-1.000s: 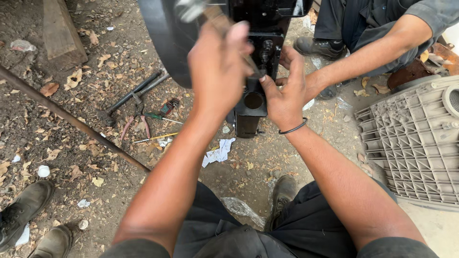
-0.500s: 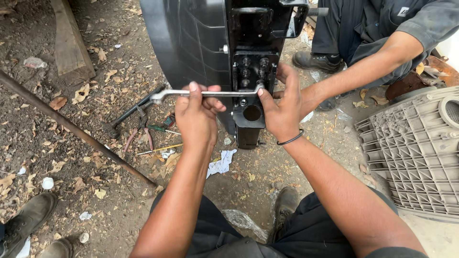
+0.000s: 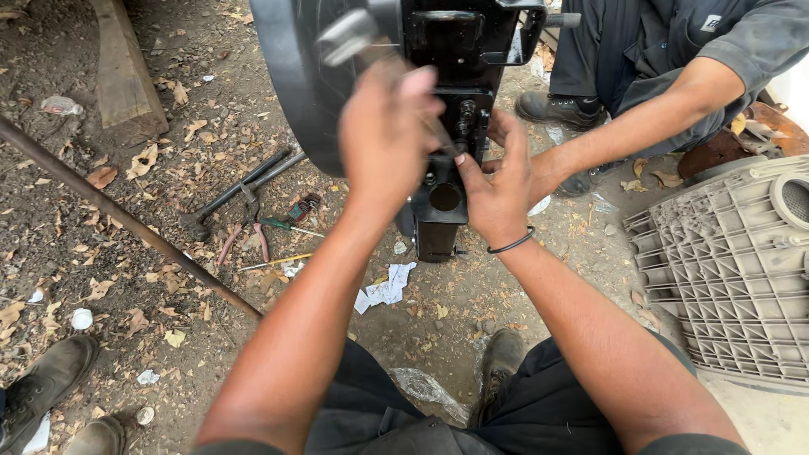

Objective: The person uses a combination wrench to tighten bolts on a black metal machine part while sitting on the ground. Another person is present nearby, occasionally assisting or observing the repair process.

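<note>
My left hand is closed around the handle of a metal wrench, raised and blurred in front of a black tyre. The wrench's far end meets the bolts on a black metal bracket fixed beside the tyre. My right hand, with a black band on the wrist, grips the wrench's working end against the bracket, just above a round hole. Another person's hand reaches in from the right and touches the bracket behind my right hand.
Pliers, a screwdriver and a long black tool lie on the dirt at left, crossed by a rusty rod. A grey plastic grid panel sits at right. A wooden plank lies top left; a boot bottom left.
My left hand has swung the wrench handle up from level at left to high in front of the tyre. My right hand stays at the bracket.
</note>
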